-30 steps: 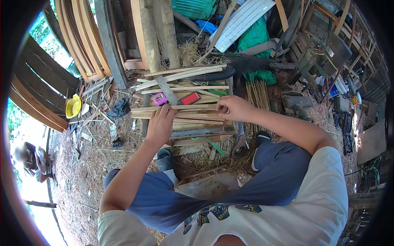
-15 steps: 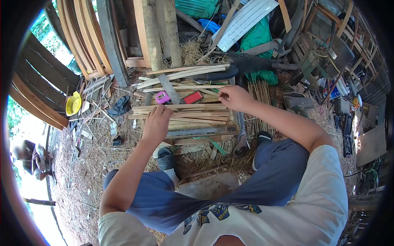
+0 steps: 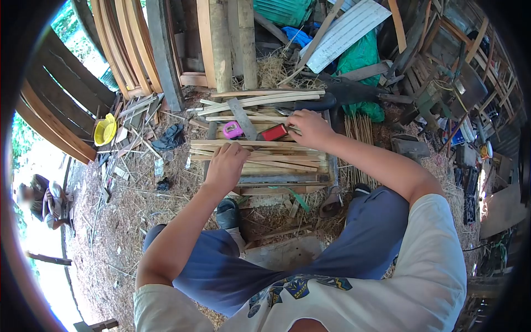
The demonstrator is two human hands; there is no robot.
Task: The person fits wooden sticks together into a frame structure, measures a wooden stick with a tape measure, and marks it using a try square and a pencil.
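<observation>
Several thin wooden strips [image 3: 287, 165] lie across a low slatted bench [image 3: 260, 178]. My left hand [image 3: 228, 164] rests on the left part of the strips, its fingers bent over them and their tips partly hidden. My right hand [image 3: 310, 129] is at the right end of a red box-like object [image 3: 273, 133], fingers curled down against it; whether it grips the box is hard to tell. Left of the box are a metal plate [image 3: 242, 118] and a pink tape measure [image 3: 232, 130]. More pale strips [image 3: 265, 100] lie at the bench's far side.
A yellow bowl [image 3: 105, 130] and dark cloth [image 3: 169, 138] lie on the littered ground at left. Thin sticks [image 3: 360, 138] stand bundled right of the bench. Long boards [image 3: 133, 50] lean at the back left. Another person [image 3: 47, 200] sits at far left.
My right hand has moved left from the strips' right ends to the red object. My left hand stays on the strips. The whole view has shifted slightly.
</observation>
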